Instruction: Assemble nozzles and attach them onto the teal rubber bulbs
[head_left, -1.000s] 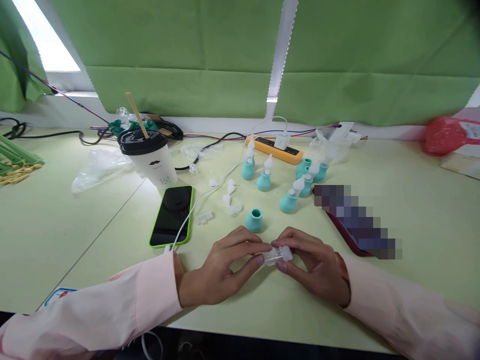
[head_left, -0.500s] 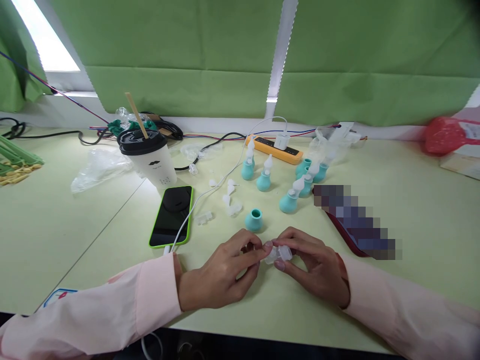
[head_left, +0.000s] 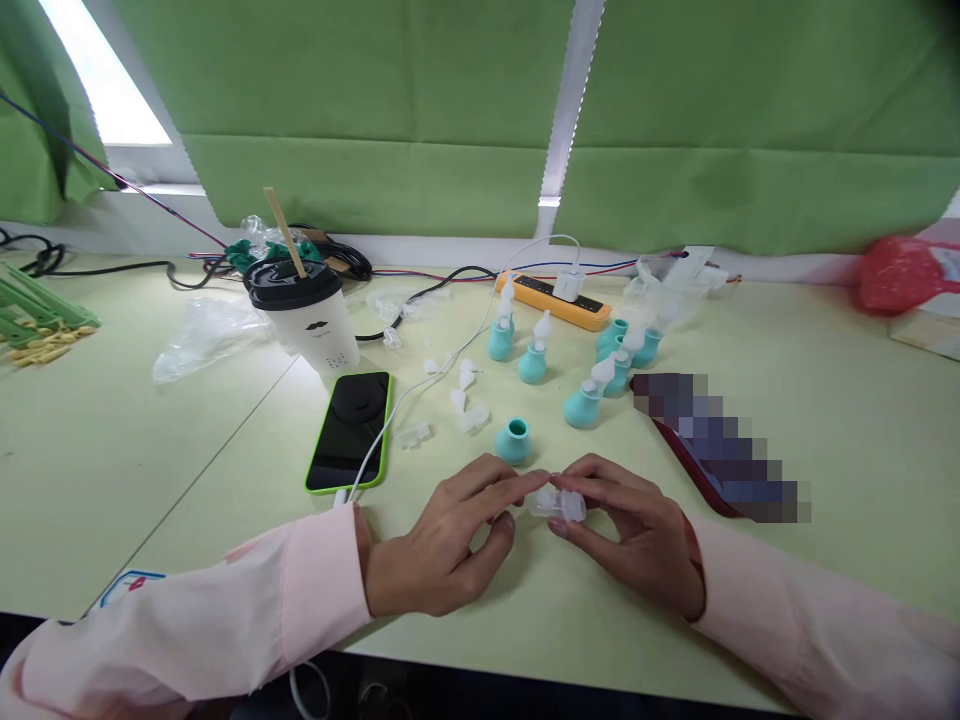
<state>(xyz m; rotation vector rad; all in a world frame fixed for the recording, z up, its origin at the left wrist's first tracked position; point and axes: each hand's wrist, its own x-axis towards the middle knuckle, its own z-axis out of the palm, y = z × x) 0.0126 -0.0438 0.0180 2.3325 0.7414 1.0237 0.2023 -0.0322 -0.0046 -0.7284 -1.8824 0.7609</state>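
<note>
My right hand (head_left: pixel 626 530) pinches a small translucent plastic fitting (head_left: pixel 568 505) between thumb and fingers, just above the table. From the other side my left hand (head_left: pixel 457 540) reaches in, its index fingertip against the fitting's left end. The left thumb is apart from the fitting, and the hand is partly open. Just beyond my fingers stands an open-topped teal rubber bulb (head_left: pixel 513 445). Farther back are several teal bulbs with white pointed nozzles, such as one bulb (head_left: pixel 582 407). Loose clear fittings (head_left: pixel 473 419) and small white nozzles (head_left: pixel 458 401) lie left of the bulb.
A green-edged phone (head_left: pixel 351 432) with a white cable lies left, near a lidded paper cup (head_left: pixel 319 335) with a straw. A dark red phone (head_left: pixel 697 460) lies right. At the back are an orange power strip (head_left: pixel 525 296), plastic bags (head_left: pixel 206 335) and black cables.
My left thumb has drawn back from the fitting, while the index finger stays against it. My right hand keeps its pinch. The whole view has shifted slightly.
</note>
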